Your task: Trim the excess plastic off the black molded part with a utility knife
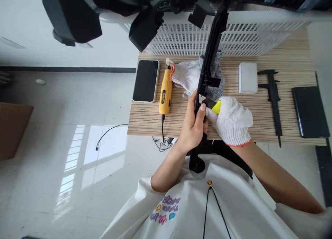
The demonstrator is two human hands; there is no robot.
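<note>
A long black plastic trim part (207,66) runs upright through the middle of the view, its lower end near my lap. My left hand (195,125), bare, is wrapped around its lower half, thumb on the near face. In a white knitted glove, my right hand (230,119) is closed around a yellow and black utility knife (215,107). The knife's pale blade lies against the plastic part just above my left thumb; whether it cuts into the part cannot be told. Behind the part lie a white glove (188,74) and a grey cloth (218,83).
A white basket (181,38) piled with black plastic parts (75,17) stands at the table's back. Left on the striped table (145,119) are a phone (146,81) and a yellow corded rotary tool (165,92); right, a white box (247,77), a caliper (273,97) and a dark phone (310,111).
</note>
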